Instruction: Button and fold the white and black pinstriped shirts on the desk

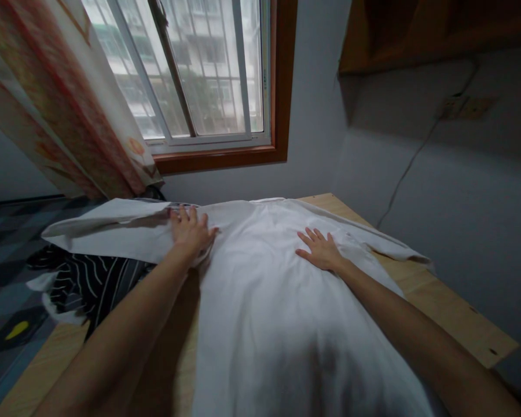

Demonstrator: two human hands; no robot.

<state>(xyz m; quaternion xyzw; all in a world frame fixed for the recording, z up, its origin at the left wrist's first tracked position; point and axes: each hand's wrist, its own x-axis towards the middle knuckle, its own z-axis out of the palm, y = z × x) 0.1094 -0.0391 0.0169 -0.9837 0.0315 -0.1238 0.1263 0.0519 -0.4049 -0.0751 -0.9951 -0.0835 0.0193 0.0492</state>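
Note:
A white long-sleeved garment (252, 278), perhaps a shirt or coat, lies spread over a wooden board (438, 301) with its sleeves stretched out to both sides. My left hand (190, 230) rests flat, fingers spread, where the left sleeve meets the body. On the upper right part of the garment my right hand (320, 249) lies palm down with its fingers apart. Wrinkles run down the cloth between the hands. The garment's lower end is blurred and runs out of view at the bottom.
Black striped cloth (91, 284) is bunched under the left sleeve. A dark checked bed cover (8, 278) lies at the left. Behind stand a window (217, 75) and a patterned curtain (69, 98). A wooden shelf (417, 52) and a hanging cable (402, 176) are on the right wall.

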